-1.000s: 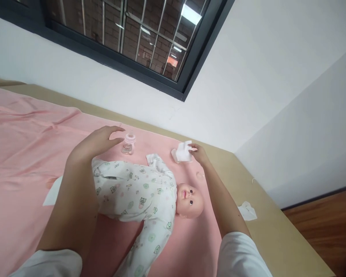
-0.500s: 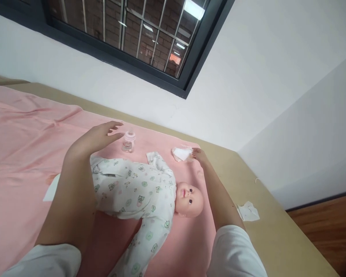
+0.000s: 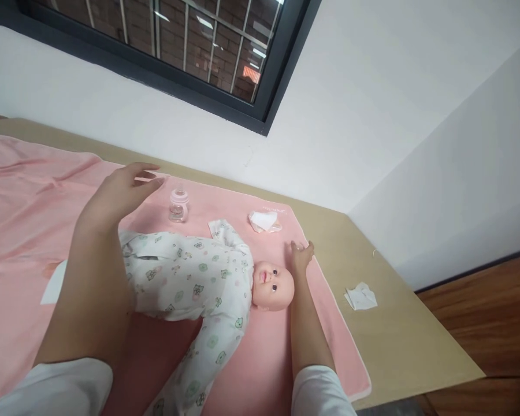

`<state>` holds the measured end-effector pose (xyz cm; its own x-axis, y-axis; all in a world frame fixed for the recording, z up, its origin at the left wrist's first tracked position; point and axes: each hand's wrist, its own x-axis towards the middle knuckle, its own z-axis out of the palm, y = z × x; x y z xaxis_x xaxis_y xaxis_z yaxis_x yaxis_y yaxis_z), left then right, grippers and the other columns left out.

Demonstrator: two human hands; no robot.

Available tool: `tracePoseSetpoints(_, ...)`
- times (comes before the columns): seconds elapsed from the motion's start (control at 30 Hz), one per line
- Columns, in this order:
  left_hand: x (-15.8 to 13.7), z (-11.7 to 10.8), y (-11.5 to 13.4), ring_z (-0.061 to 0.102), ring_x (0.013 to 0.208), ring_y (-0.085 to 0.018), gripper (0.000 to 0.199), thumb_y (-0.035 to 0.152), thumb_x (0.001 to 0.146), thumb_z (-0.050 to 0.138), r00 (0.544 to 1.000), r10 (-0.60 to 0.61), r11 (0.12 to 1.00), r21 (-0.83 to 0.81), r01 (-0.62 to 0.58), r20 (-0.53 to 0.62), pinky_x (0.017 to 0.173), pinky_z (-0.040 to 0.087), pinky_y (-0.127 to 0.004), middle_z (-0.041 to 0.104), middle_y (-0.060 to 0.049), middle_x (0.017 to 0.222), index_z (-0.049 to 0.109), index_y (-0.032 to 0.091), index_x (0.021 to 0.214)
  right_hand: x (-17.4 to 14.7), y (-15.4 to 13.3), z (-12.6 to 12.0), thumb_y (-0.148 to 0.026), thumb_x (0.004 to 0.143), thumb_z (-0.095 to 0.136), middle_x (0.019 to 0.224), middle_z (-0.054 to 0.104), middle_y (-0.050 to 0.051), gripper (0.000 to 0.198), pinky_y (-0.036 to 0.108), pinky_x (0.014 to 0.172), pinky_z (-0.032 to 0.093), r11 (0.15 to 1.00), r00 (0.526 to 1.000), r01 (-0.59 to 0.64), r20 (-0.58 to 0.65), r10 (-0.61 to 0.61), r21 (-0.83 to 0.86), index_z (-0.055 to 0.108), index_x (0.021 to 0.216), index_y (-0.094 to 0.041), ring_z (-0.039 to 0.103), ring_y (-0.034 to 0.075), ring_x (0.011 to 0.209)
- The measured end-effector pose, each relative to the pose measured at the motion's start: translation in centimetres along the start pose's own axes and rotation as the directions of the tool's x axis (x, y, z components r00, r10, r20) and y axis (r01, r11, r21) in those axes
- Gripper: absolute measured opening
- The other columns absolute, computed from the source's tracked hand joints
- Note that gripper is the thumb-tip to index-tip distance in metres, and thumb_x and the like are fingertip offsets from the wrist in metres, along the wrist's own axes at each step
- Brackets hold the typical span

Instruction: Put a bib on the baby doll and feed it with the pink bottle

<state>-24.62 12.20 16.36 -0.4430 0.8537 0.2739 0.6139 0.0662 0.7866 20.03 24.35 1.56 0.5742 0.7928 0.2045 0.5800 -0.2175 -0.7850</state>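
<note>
Holding nothing: left hand (image 3: 115,193), fingers apart; right hand (image 3: 302,254), grip we cannot tell.
Doll (image 3: 190,271), dressed, centre; bottle (image 3: 179,206), upright, far left, not in hand; tissue pack (image 3: 264,221), far; loose tissue (image 3: 361,296), already out, right.

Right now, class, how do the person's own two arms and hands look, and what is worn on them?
Short white fabric sleeves end near the elbows, leaving both bare forearms uncovered. The left hand and right hand are ungloved.
</note>
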Motion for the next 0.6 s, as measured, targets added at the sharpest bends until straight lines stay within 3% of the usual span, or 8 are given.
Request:
tracePoseSetpoints(0.13, 0.0, 0.6, 0.1, 0.065, 0.111, -0.029, 0.05, 0.046, 0.088, 0.057, 0.999, 0.015, 0.999, 0.036, -0.014, -0.03, 0.1, 0.051, -0.048, 0.068, -0.008, 0.124, 0.06, 0.023, 0.132, -0.9, 0.9, 0.6, -0.039, 0.081, 0.06, 0.153, 0.038, 0.027, 0.087, 0.046, 0.116, 0.035, 1.0, 0.999, 0.012, 0.035, -0.013, 0.014, 0.021, 0.152, -0.007, 0.043, 0.033, 0.14)
tracePoseSetpoints(0.27, -0.3, 1.7, 1.0, 0.065, 0.111, -0.028, 0.05, 0.046, 0.089, 0.057, 0.998, 0.058, 0.998, 0.031, -0.059, 0.037, 0.101, 0.05, -0.047, 0.066, -0.008, 0.128, 0.058, 0.023, 0.134, -1.0, 1.0, 0.3, -0.031, 0.076, 0.063, 0.152, 0.04, 0.026, 0.091, 0.043, 0.113, 0.039, 1.0, 0.995, 0.008, 0.1, -0.008, -0.008, 0.021, 0.153, -0.008, 0.046, 0.034, 0.138)
tracePoseSetpoints(0.47, -0.4, 3.3, 2.1, 0.059, 0.122, -0.031, 0.088, 0.045, 0.086, 0.064, 0.997, -0.015, 0.999, 0.031, 0.013, 0.079, 0.104, 0.047, -0.05, 0.053, -0.017, 0.144, 0.02, 0.014, 0.156, -1.1, 0.8, -0.2, -0.018, 0.075, 0.058, 0.141, 0.053, 0.025, 0.083, 0.049, 0.112, 0.038, 0.996, 0.985, 0.023, 0.171, -0.009, -0.083, 0.028, 0.153, -0.008, 0.052, 0.038, 0.132)
tracePoseSetpoints(0.6, 1.2, 4.0, 0.0, 0.053, 0.13, -0.033, 0.098, 0.052, 0.086, 0.063, 0.988, -0.042, 0.995, 0.091, 0.028, 0.15, 0.108, 0.043, -0.049, 0.045, -0.023, 0.149, 0.01, 0.013, 0.159, -1.2, 0.8, -0.3, -0.017, 0.076, 0.057, 0.14, 0.054, 0.025, 0.08, 0.048, 0.111, 0.038, 0.996, 0.985, 0.036, 0.173, -0.022, -0.082, 0.032, 0.151, -0.007, 0.053, 0.037, 0.131)
